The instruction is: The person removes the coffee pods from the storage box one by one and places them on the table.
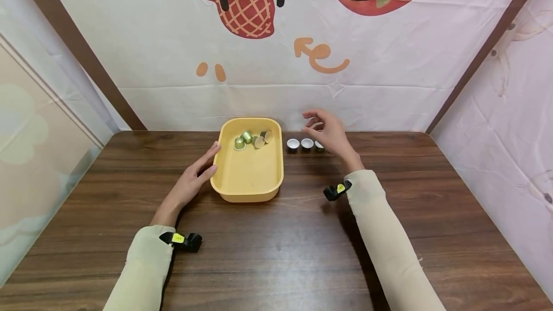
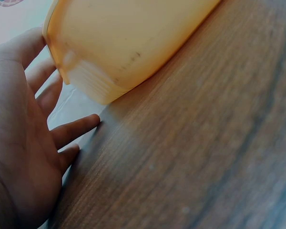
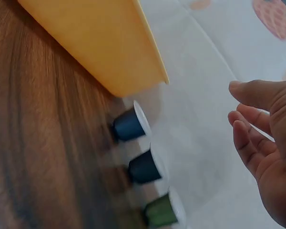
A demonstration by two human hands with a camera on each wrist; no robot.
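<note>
My left hand (image 1: 190, 184) rests its fingertips on the left rim of a yellow plastic basin (image 1: 247, 193), fingers mostly straight. Inside the basin, toward its far end, lie several coffee capsules (image 1: 246, 137), green ones and ones with the lid side showing. My right hand (image 1: 327, 132) hovers with loosely bent fingers and nothing between them, right of the basin. Below it, three coffee capsules stand in a row with pale lids up. The right wrist view shows two dark blue capsules (image 3: 131, 124) and a green capsule (image 3: 161, 213); the hand partly covers the rightmost in the head view.
The dark wooden table (image 1: 268, 253) carries the basin and the row near its far edge. A white printed cloth (image 1: 268, 97) hangs directly behind that edge, with more cloth at both sides. Small black cameras (image 1: 183, 241) are strapped to both wrists over pale sleeves.
</note>
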